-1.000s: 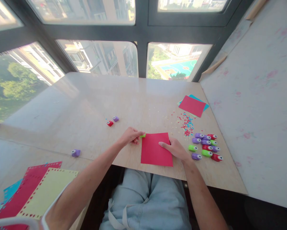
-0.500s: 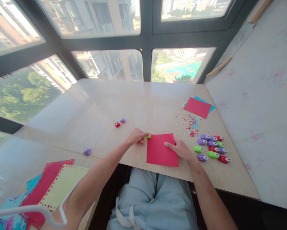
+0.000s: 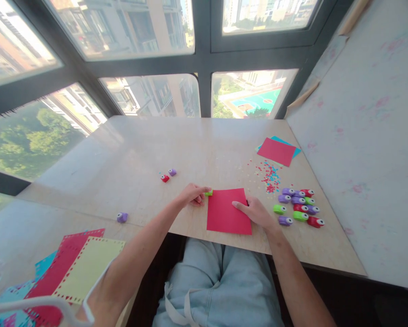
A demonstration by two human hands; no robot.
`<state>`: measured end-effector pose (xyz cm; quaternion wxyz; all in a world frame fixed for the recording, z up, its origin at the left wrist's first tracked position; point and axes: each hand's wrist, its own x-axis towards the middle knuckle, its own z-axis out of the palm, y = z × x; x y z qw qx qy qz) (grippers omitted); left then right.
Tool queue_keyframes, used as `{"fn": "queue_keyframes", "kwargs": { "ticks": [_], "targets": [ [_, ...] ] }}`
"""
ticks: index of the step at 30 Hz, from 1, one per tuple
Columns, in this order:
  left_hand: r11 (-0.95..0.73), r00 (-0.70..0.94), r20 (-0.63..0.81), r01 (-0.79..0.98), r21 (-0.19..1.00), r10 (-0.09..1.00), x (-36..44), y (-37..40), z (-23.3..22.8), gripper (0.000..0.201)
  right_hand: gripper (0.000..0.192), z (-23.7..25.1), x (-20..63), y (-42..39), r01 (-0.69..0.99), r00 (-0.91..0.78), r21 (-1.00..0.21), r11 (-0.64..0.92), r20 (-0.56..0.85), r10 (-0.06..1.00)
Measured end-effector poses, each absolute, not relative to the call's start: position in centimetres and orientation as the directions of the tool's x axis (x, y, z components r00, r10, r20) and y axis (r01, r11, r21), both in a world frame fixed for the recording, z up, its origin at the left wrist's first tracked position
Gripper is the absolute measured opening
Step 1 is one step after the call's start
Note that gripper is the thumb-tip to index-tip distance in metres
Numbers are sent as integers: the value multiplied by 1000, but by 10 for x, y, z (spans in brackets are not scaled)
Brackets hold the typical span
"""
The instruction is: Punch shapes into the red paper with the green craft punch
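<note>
**Green punch pinched at the corner of the red sheet**

Your left hand [image 3: 193, 195] is closed around a small green paper punch [image 3: 209, 193], fingers curled narrow and gripping it against the upper left corner of the red paper sheet [image 3: 228, 212]. The punch touches that corner; most of its body is hidden under your fingers.

Your right hand [image 3: 255, 212] lies flat on the right edge of the same sheet, fingers loosely extended and pressing it down on the wooden table [image 3: 176, 150]. That hand grips nothing. The sheet lies flat near the table's front edge, directly above your lap.

Just right of your right hand sits a cluster of small punches [image 3: 298, 207], purple, green and red, packed close together and apart from the sheet. Beyond them, farther from you, lies a scatter of punched paper bits [image 3: 269, 175], mostly red and blue. Farther still, a red sheet rests on top of a blue sheet [image 3: 277, 150] near the right wall.

A red punch [image 3: 164, 178] and a purple punch [image 3: 172, 172] stand side by side left of centre. A lone purple punch [image 3: 122, 217] sits well to the left. At the lower left corner lie punched-border sheets [image 3: 77, 268], yellow over red over blue.
</note>
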<state>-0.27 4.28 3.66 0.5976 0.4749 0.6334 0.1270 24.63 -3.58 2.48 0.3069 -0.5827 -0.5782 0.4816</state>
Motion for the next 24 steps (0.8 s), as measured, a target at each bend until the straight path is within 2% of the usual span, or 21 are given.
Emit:
{"fn": "queue_keyframes", "kwargs": {
  "ticks": [4,7,11,14,17,20,22,24],
  "targets": [
    [501,158,-613,440,745,774,-4,43,33,41,38,24,246,-38,374,-109,-917,-138,-191,976],
    [442,130,-527,402,802,840,-5,36,29,36,39,23,245,-39,385,-80,-913,-136,-180,980],
    [206,-34,-210,391,897,977,-7,18,19,39,42,23,245,-41,384,-59,-914,-131,-165,984],
    [74,-134,-17,432,899,991,-7,6,11,39,42,23,245,-42,383,-56,-917,-113,-145,988],
    [-46,-138,136,518,854,981,-5,2,6,30,42,22,247,-43,377,-66,-921,-99,-134,989],
    [-196,-38,289,651,734,956,-2,4,4,39,43,19,248,-46,395,-50,-916,-75,-102,994],
    [-270,56,328,705,656,943,0,5,4,42,45,16,248,-50,418,-4,-906,-63,-72,997],
    [-292,119,307,731,616,944,0,6,4,36,46,13,248,-55,428,55,-902,-59,-39,998]
  ]
}}
